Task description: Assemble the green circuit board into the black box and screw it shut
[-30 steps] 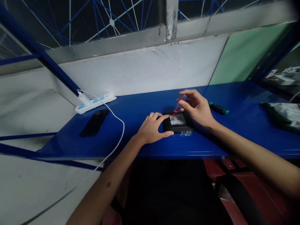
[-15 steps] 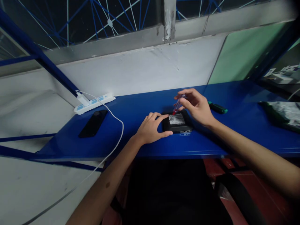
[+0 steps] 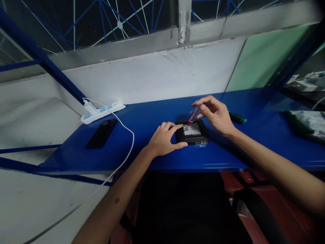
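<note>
A flat black electronic box (image 3: 193, 139) with ports along its near side lies on the blue table, a white printed label (image 3: 192, 129) facing up. My left hand (image 3: 162, 139) grips its left end, thumb at the near edge and fingers at the far edge. Pinched in the fingers of my right hand (image 3: 217, 116) is a screwdriver (image 3: 195, 113) with a clear handle and a red collar. It slants down to the left, its thin tip at the box's top near the label's left edge. Whether the tip sits in a screw is too small to tell.
A green-and-black handled tool (image 3: 237, 117) lies just right of my right hand. On the left are a black phone (image 3: 101, 134) and a white power strip (image 3: 103, 112) with a trailing cable (image 3: 133, 139). A silvery plastic bag (image 3: 308, 123) rests far right.
The fingers of my right hand have shifted around the screwdriver handle, and the hand sits slightly further right. The tip stays near the same spot. My left hand and the box keep their places.
</note>
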The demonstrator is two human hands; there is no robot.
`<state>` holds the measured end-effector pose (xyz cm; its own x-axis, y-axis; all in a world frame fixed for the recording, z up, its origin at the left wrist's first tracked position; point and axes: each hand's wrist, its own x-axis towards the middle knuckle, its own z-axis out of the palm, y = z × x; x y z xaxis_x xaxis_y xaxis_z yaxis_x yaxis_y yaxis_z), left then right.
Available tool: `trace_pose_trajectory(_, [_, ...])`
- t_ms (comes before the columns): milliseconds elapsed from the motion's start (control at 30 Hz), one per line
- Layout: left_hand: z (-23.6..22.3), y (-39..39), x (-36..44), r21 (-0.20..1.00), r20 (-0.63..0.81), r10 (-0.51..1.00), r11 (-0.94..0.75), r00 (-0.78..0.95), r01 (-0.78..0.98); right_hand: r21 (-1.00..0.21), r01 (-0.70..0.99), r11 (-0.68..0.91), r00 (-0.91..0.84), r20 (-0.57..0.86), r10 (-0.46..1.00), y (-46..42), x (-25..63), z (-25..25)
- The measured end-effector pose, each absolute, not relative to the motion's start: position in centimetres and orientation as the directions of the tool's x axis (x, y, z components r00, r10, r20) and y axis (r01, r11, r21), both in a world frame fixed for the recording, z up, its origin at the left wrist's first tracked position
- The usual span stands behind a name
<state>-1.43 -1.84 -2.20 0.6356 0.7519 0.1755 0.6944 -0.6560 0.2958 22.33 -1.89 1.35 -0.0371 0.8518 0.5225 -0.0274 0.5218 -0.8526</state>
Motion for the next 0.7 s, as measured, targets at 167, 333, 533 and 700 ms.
trace_pose_trajectory(167, [-2.21, -1.86, -1.4, 0.299, 0.175, 0.748, -0.66, 0.641, 0.689, -0.865, -0.048, 0.499, -0.033, 0.5, 0.865, -1.58, 22.6, 1.4])
trace_pose_trajectory(333, [-2.07, -1.9, -1.38, 0.297, 0.178, 0.75, -0.659, 0.638, 0.692, -0.894, -0.092, 0.439, -0.102, 0.447, 0.889, -1.75, 22.74, 1.47])
trace_pose_trajectory(533, [-2.19, -1.85, -1.41, 0.298, 0.176, 0.751, -0.657, 0.637, 0.692, -0.888, -0.066, 0.454, -0.06, 0.458, 0.887, -1.78, 22.57, 1.48])
trace_pose_trajectory(700, [-2.16, -1.85, -1.41, 0.302, 0.168, 0.752, -0.655, 0.638, 0.693, -0.877, -0.094, 0.472, -0.067, 0.479, 0.876, -1.5, 22.68, 1.14])
